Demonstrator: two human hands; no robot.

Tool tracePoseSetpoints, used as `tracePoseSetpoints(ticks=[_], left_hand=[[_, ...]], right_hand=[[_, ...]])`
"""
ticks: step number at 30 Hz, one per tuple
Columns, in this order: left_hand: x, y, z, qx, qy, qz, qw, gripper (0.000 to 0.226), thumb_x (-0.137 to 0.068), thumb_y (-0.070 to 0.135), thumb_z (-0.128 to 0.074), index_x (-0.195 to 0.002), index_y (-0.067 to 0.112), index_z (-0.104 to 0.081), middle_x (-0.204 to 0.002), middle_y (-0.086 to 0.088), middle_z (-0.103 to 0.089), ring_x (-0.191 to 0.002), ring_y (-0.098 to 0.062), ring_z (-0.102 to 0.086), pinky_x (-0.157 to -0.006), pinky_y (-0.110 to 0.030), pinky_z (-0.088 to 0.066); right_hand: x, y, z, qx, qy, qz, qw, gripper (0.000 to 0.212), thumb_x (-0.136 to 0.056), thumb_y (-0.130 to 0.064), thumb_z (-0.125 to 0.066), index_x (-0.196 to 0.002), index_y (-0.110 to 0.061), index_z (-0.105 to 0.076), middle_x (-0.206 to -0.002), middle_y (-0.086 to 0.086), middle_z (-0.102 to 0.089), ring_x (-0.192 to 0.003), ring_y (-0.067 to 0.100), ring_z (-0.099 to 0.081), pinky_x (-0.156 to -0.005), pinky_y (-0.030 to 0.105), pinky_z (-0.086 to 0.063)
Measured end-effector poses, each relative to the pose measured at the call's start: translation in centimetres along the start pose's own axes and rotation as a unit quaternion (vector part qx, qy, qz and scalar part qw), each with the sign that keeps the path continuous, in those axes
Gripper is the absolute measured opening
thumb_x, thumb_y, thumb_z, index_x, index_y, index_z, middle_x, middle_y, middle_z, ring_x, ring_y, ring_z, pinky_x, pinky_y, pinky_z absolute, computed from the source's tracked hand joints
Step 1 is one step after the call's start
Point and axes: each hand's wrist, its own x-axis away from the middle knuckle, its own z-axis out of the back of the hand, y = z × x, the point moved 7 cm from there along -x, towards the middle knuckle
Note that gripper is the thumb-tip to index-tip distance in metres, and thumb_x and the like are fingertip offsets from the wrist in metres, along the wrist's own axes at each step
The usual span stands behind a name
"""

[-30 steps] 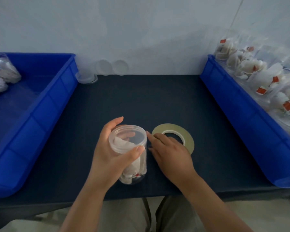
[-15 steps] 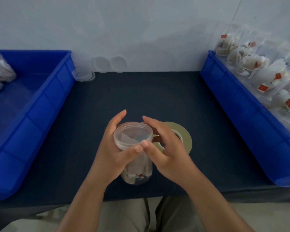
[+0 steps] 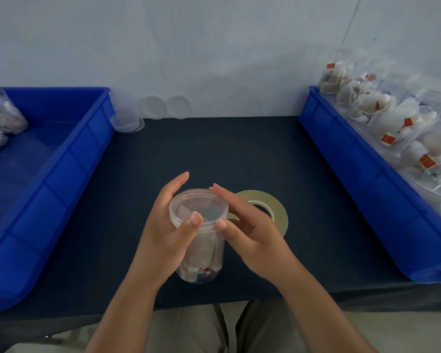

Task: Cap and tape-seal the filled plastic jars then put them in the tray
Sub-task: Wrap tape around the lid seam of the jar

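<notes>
**Lid [image 3: 198, 211] being seated on jar [image 3: 206, 250]; tape not yet in use**

Near table [image 3: 112, 250] edge: left hand [image 3: 163, 240] is wrapped round the jar, thumb up on the near rim of the lid, fingers rising behind it. The jar is packed with white sachets [image 3: 189, 268] and leans slightly toward the camera. Cannot tell whether its base rests on the table or is held just above.

Right hand [image 3: 252, 238]: thumb tip on the lid's right rim, fingers curved over the far rim. It holds the lid in a light pinch.

Change: one second back this hand lay on the tape [image 3: 278, 212]. Half a second back it had crossed to the lid. Now it brackets the rim on both sides. The left hand's hold on the jar is unchanged.

Reading: capping step, with the lid being pressed or turned home. Sealing has not begun.

The tape lies flat just right of the jar, partly hidden by the right hand. A short tan strip [image 3: 233, 219] shows between thumb and roll; cannot tell if it is the free end.

Farther out: left tray [image 3: 69, 169] holds jars [image 3: 4, 115] on their sides at its far left. Right tray [image 3: 354, 174] is packed with filled jars [image 3: 382, 118]. Spare lids [image 3: 163, 107] lean against the wall.

Next, by judgement: the right hand returns to the tape, and the sealed jar goes to the left tray.
</notes>
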Motion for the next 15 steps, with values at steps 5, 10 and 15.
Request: tracePoseSetpoints(ticks=[5, 10, 15], left_hand=[[0.3, 0.3, -0.8, 0.032, 0.001, 0.005, 0.999, 0.097, -0.078, 0.093, -0.055, -0.156, 0.036, -0.042, -0.133, 0.011, -0.070, -0.124, -0.015, -0.069, -0.101, -0.043, -0.057], [0.3, 0.0, -1.7, 0.149, -0.037, 0.018, 0.988, 0.093, -0.089, 0.093, -0.040, -0.160, 0.033, -0.043, -0.161, 0.013, -0.050, -0.150, -0.011, -0.046, -0.119, -0.045, -0.038], [-1.0, -1.5, 2.5, 0.186, 0.029, 0.015, 0.982, 0.077, -0.085, 0.083, -0.065, -0.140, 0.029, -0.067, -0.151, -0.003, -0.062, -0.142, -0.023, -0.058, -0.111, -0.042, -0.053]], right_hand=[[0.6, -0.3, -0.1, -0.019, -0.010, -0.015, 1.000, 0.072, -0.102, -0.047, -0.067, -0.164, -0.029, -0.035, -0.148, -0.020, -0.061, -0.139, 0.010, -0.059, -0.109, 0.029, -0.053], [1.7, -2.1, 1.5, 0.027, 0.056, 0.021, 0.998, 0.060, -0.087, -0.062, -0.077, -0.142, -0.055, -0.056, -0.139, -0.024, -0.064, -0.132, 0.009, -0.063, -0.103, 0.025, -0.056], [4.4, -5.4, 9.2, 0.057, 0.178, 0.070, 0.980, 0.061, -0.081, -0.052, -0.085, -0.137, -0.039, -0.066, -0.134, -0.013, -0.071, -0.121, 0.015, -0.071, -0.094, 0.031, -0.063]])
